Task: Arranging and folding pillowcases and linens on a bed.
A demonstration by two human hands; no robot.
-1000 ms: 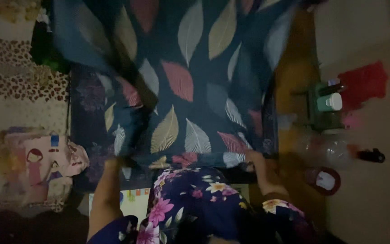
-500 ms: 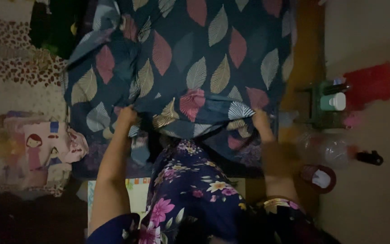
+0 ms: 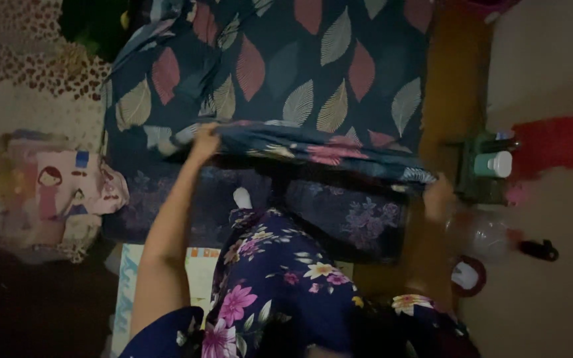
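A dark blue cloth sheet printed with pink, cream and grey leaves lies over a mattress. The left hand and the right hand pinch its near folded edge. Right of the sheet stands a white-capped green bottle.

A leaf-print sheet is spread over a mattress, with a cartoon-print cloth laid to its left and a small bottle stood to its right.
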